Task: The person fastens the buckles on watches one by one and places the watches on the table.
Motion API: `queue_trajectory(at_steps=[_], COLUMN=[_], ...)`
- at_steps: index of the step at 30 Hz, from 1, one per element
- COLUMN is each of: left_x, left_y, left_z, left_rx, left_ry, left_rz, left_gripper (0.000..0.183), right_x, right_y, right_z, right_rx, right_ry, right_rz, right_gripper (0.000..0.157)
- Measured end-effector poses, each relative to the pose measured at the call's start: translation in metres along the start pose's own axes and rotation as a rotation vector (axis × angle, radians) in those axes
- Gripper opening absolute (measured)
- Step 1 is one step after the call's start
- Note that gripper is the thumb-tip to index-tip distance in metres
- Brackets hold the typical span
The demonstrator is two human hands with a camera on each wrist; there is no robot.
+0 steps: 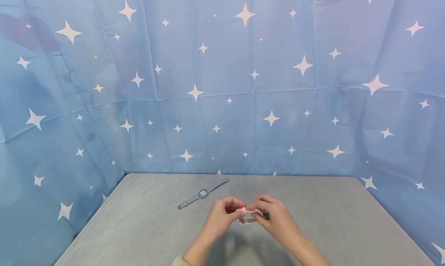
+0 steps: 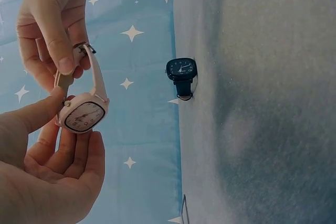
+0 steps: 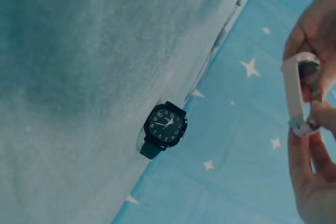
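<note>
Both hands hold a pale pink wristwatch point(image 2: 85, 116) above the table, its strap bent into a loop. My left hand point(image 1: 221, 215) grips it by the case and adjoining strap; in the left wrist view the white dial shows numerals. The strap's buckle end is pinched between thumb and fingers of my right hand point(image 1: 279, 219). A black watch point(image 3: 165, 124) stands on the table, dial up front with white numerals; in the head view the right hand mostly hides it. Beyond the left hand, a grey-blue watch point(image 1: 203, 193) lies unfastened and stretched out.
The grey table point(image 1: 139, 227) has a rounded back corner on each side. A blue curtain with white stars point(image 1: 222, 65) hangs behind the table and along its sides.
</note>
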State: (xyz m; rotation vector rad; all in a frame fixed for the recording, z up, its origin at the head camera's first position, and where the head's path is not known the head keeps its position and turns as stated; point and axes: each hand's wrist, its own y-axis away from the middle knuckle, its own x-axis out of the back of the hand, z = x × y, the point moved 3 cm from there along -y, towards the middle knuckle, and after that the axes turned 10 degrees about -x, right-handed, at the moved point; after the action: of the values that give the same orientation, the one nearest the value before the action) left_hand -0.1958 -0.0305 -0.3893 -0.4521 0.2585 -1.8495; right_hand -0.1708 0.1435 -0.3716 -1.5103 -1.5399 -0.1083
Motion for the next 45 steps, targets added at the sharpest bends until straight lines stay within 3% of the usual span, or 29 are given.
queue_trajectory(at_steps=[9, 17, 24, 33, 39, 45], left_x=[-0.0037, -0.0041, -0.0025, -0.0053, -0.0081, -0.0084], left_y=[0.0013, 0.0022, 0.0032, 0.0023, 0.0021, 0.0016], left_z=[-0.0036, -0.0046, -0.0028, -0.0061, -0.006, -0.0048], left_rx=[0.019, 0.024, 0.021, 0.041, 0.017, 0.029], left_ry=[-0.012, 0.003, -0.011, -0.027, -0.029, -0.015], left_rz=[-0.016, -0.016, -0.026, -0.024, -0.021, -0.011], left_gripper=[0.013, 0.013, 0.013, 0.012, 0.013, 0.015], right_x=[0.0007, 0.0037, 0.0054, 0.0055, 0.0025, -0.0001], right_y=[-0.0008, 0.0004, 0.0021, 0.0012, 0.0012, 0.002], right_z=[-0.0053, -0.0044, -0.0001, -0.0016, -0.0028, -0.0003], right_rx=[0.052, -0.1, -0.062, -0.073, -0.057, -0.143], right_ry=[0.061, -0.027, -0.049, -0.011, -0.004, -0.053], right_rz=[0.027, -0.023, 0.02, 0.004, -0.012, -0.055], right_gripper=[0.028, 0.023, 0.023, 0.022, 0.02, 0.019])
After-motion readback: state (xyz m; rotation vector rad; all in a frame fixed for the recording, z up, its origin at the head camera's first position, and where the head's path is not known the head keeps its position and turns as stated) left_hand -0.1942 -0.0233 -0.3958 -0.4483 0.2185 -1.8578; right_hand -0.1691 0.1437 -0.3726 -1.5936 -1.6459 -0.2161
